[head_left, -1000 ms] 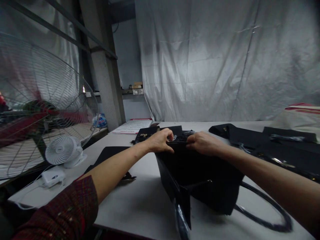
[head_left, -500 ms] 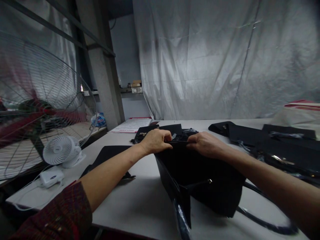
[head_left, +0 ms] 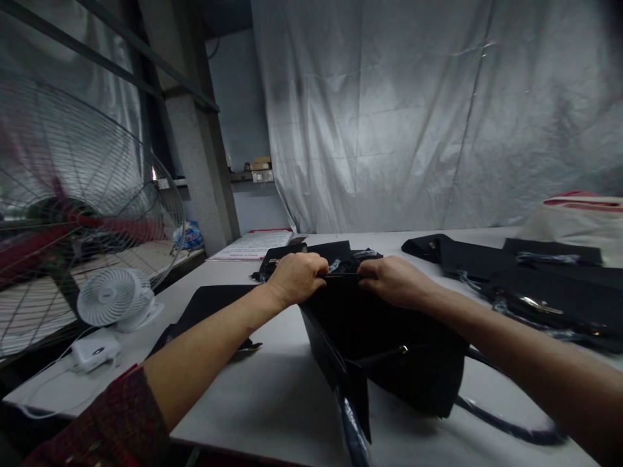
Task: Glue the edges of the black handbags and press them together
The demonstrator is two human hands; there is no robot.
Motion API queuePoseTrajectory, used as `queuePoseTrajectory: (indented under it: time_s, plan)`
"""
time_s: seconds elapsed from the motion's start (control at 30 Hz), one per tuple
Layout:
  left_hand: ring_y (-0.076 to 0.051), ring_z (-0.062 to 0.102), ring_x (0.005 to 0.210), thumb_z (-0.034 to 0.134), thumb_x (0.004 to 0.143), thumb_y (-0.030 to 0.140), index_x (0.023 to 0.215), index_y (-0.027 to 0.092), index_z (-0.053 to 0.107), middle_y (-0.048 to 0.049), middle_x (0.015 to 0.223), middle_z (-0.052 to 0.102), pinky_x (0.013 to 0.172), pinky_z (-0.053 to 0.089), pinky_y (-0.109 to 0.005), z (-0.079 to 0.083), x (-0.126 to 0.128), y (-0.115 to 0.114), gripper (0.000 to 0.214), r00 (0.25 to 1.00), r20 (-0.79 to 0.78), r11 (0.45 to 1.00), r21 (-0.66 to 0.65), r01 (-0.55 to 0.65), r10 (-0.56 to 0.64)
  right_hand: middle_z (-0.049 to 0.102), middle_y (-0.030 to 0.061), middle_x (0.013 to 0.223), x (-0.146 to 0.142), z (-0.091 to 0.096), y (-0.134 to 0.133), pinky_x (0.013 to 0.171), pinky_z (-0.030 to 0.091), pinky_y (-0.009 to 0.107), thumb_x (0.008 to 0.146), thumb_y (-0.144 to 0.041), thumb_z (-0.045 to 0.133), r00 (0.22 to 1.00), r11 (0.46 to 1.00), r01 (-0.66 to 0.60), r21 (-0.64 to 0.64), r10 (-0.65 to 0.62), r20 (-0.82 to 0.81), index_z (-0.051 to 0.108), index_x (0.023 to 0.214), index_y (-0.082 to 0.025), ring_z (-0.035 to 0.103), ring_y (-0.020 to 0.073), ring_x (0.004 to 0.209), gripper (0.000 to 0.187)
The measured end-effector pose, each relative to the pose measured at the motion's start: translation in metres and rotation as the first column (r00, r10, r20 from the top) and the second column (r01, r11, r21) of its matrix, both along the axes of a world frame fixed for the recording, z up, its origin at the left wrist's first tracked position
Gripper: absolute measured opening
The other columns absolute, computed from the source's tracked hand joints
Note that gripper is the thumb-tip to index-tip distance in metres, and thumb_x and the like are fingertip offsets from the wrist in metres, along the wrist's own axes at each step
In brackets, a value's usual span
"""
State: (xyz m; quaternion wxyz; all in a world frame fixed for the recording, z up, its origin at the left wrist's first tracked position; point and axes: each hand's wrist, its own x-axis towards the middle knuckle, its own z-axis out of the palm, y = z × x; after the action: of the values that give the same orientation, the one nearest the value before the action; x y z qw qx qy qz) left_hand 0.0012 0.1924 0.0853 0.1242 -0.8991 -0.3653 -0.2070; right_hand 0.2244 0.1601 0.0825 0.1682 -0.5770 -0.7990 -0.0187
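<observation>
A black handbag stands on the white table in front of me, its mouth open toward me. My left hand pinches the far top edge of the bag between thumb and fingers. A short way to the right, my right hand grips the same edge, thumb on the near side. A small gold-coloured fitting shows on the bag. One handle, wrapped in clear plastic, loops out to the right on the table, and another wrapped strap hangs at the near side.
More black bags lie at the right, and others behind my hands. A flat black piece rests left of the bag. A small white fan and a white box with cables sit at the left, beside a large caged fan.
Both hands keep their hold on the bag's edge. The view has shifted slightly, and hands and bag appear a little further left.
</observation>
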Motion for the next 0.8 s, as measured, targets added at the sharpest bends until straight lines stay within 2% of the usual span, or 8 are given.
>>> queuePoseTrajectory:
  time_s: [0.1, 0.2, 0.27, 0.33, 0.4, 0.47, 0.67, 0.8]
  plan:
    - [-0.018, 0.06, 0.077, 0.07, 0.072, 0.02, 0.082, 0.021, 0.067, -0.001, 0.083, 0.068, 0.068, 0.041, -0.028, -0.001, 0.002, 0.003, 0.01, 0.998, 0.064, 0.999, -0.044, 0.014, -0.011, 0.064, 0.0007, 0.097, -0.001, -0.004, 0.0, 0.072, 0.04, 0.026, 0.077, -0.015, 0.058, 0.994, 0.991, -0.104, 0.081, 0.105, -0.01, 0.062, 0.1, -0.024, 0.059, 0.0174, 0.086, 0.025]
    - [-0.018, 0.061, 0.08, 0.075, 0.067, 0.019, 0.086, 0.02, 0.068, -0.0008, 0.086, 0.069, 0.072, 0.044, -0.027, -0.005, 0.003, 0.005, 0.021, 0.975, 0.222, 0.969, -0.245, 0.031, 0.025, 0.058, 0.0013, 0.105, -0.002, -0.006, 0.002, 0.076, 0.04, 0.026, 0.076, -0.013, 0.059, 0.973, 0.962, -0.228, 0.152, 0.23, 0.009, 0.059, 0.1, -0.024, 0.057, 0.0164, 0.086, 0.026]
    - [-0.017, 0.063, 0.085, 0.077, 0.062, 0.017, 0.092, 0.018, 0.068, -0.0018, 0.091, 0.07, 0.076, 0.046, -0.026, -0.011, 0.002, 0.006, 0.031, 0.925, 0.37, 0.897, -0.434, 0.084, 0.092, 0.056, 0.0013, 0.102, -0.002, -0.008, 0.005, 0.075, 0.04, 0.027, 0.077, -0.013, 0.058, 0.963, 0.946, -0.269, 0.183, 0.27, 0.017, 0.059, 0.097, -0.023, 0.056, 0.0157, 0.083, 0.022]
    - [-0.016, 0.063, 0.086, 0.075, 0.061, 0.011, 0.096, 0.016, 0.066, -0.0026, 0.092, 0.07, 0.077, 0.047, -0.025, -0.02, 0.001, 0.007, 0.036, 0.852, 0.494, 0.803, -0.572, 0.168, 0.173, 0.055, 0.001, 0.101, -0.003, -0.009, 0.007, 0.074, 0.04, 0.027, 0.078, -0.012, 0.057, 0.958, 0.937, -0.285, 0.201, 0.285, 0.03, 0.06, 0.095, -0.023, 0.056, 0.0149, 0.08, 0.02]
    - [-0.015, 0.062, 0.082, 0.07, 0.062, 0.007, 0.098, 0.015, 0.066, -0.0025, 0.09, 0.069, 0.074, 0.047, -0.024, -0.028, 0.0, 0.009, 0.037, 0.781, 0.573, 0.728, -0.642, 0.24, 0.247, 0.055, 0.0012, 0.101, -0.004, -0.009, 0.01, 0.073, 0.04, 0.027, 0.08, -0.013, 0.056, 0.955, 0.932, -0.296, 0.21, 0.292, 0.049, 0.061, 0.094, -0.023, 0.055, 0.0144, 0.078, 0.018]
    - [-0.014, 0.061, 0.078, 0.067, 0.061, 0.004, 0.098, 0.015, 0.065, -0.0022, 0.086, 0.068, 0.07, 0.046, -0.024, -0.034, 0.0, 0.011, 0.039, 0.737, 0.61, 0.693, -0.666, 0.276, 0.292, 0.056, 0.0015, 0.099, -0.007, -0.009, 0.012, 0.073, 0.04, 0.027, 0.08, -0.014, 0.057, 0.959, 0.934, -0.284, 0.218, 0.28, 0.049, 0.061, 0.092, -0.022, 0.055, 0.0147, 0.077, 0.015]
    - [-0.014, 0.059, 0.076, 0.061, 0.061, 0.004, 0.095, 0.015, 0.067, -0.002, 0.084, 0.068, 0.065, 0.044, -0.023, -0.036, 0.001, 0.011, 0.037, 0.736, 0.608, 0.715, -0.653, 0.25, 0.298, 0.057, 0.0019, 0.093, -0.017, -0.009, 0.018, 0.07, 0.04, 0.028, 0.078, -0.014, 0.059, 0.956, 0.931, -0.291, 0.219, 0.293, 0.024, 0.063, 0.081, -0.02, 0.055, 0.0155, 0.075, 0.007]
    - [-0.012, 0.057, 0.07, 0.059, 0.062, 0.004, 0.094, 0.015, 0.068, 0.0, 0.079, 0.066, 0.06, 0.04, -0.021, -0.033, 0.0, 0.007, 0.035, 0.748, 0.584, 0.721, -0.66, 0.21, 0.316, 0.058, 0.0017, 0.095, -0.017, -0.008, 0.02, 0.076, 0.042, 0.028, 0.076, -0.01, 0.058, 0.911, 0.891, -0.405, 0.207, 0.412, 0.007, 0.063, 0.072, -0.019, 0.055, 0.0153, 0.083, 0.012]
